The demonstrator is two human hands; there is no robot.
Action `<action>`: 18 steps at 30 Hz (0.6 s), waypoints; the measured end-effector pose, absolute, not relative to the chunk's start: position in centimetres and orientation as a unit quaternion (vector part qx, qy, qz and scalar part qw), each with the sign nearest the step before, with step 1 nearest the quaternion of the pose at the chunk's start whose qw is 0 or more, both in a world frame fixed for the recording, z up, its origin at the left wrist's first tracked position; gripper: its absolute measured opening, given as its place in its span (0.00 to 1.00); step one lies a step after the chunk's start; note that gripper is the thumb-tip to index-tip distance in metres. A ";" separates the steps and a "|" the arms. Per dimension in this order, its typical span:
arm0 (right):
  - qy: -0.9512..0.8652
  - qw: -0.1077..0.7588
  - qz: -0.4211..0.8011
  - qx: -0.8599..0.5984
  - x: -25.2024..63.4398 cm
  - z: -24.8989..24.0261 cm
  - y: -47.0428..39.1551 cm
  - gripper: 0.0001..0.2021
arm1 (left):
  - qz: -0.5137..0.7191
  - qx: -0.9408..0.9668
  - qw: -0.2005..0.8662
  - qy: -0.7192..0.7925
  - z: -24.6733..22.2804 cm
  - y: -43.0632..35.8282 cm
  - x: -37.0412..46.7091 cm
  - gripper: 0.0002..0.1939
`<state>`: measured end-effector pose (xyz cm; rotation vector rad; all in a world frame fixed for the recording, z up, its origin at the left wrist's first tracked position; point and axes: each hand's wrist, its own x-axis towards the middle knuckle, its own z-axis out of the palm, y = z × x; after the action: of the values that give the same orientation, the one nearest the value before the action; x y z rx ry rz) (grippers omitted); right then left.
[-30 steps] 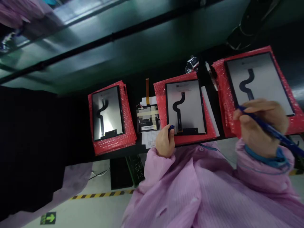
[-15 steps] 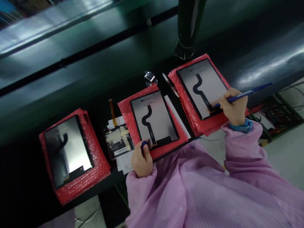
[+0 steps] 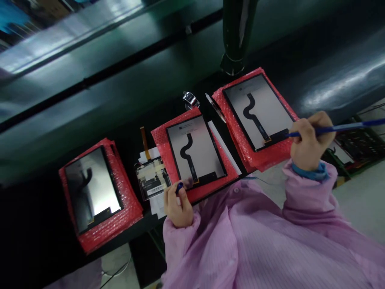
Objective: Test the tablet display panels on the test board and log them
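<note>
My right hand [image 3: 311, 138] is closed around a long blue pen-like tool [image 3: 345, 127], its tip at the lower right corner of the right display panel [image 3: 270, 104]. That panel lies on red bubble wrap [image 3: 245, 154] and has a curved black flex cable [image 3: 249, 110]. My left hand [image 3: 179, 206] pinches a small dark blue object [image 3: 179, 187] at the lower left corner of the middle panel [image 3: 207, 150], which also rests on red bubble wrap. A blue band [image 3: 311, 171] circles my right wrist.
Another panel [image 3: 100, 192] lies on bubble wrap at the left. An opened device [image 3: 152, 176] with an orange flex sits beside the middle panel. A white pen [image 3: 214, 105] and a metallic object [image 3: 190, 99] lie behind. A dark green post [image 3: 239, 32] stands at the back.
My right hand has moved right with the blue tool, away from the flex cable's lower end. My left hand has stayed nearly in place, and the view has shifted slightly.
</note>
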<state>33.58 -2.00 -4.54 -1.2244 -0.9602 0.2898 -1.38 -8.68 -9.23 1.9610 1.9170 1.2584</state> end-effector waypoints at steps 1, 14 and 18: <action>-0.417 0.728 0.179 -0.514 32.5 -4.0 -2.6 0.15 | 0.423 0.648 0.102 0.625 -8.7 -9.0 -1.0 0.14; -0.424 0.475 0.675 -0.374 19.8 -2.8 -4.7 0.19 | 0.393 0.621 0.457 0.501 -5.3 -9.7 2.9 0.24; -0.508 0.416 0.654 -0.376 18.9 -3.1 -4.8 0.19 | 0.392 0.620 0.480 0.481 -4.9 -9.8 2.8 0.23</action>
<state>18.92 -4.76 -3.08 -0.9430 -1.2763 1.6421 2.82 -9.76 -4.86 1.5135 1.1734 0.9561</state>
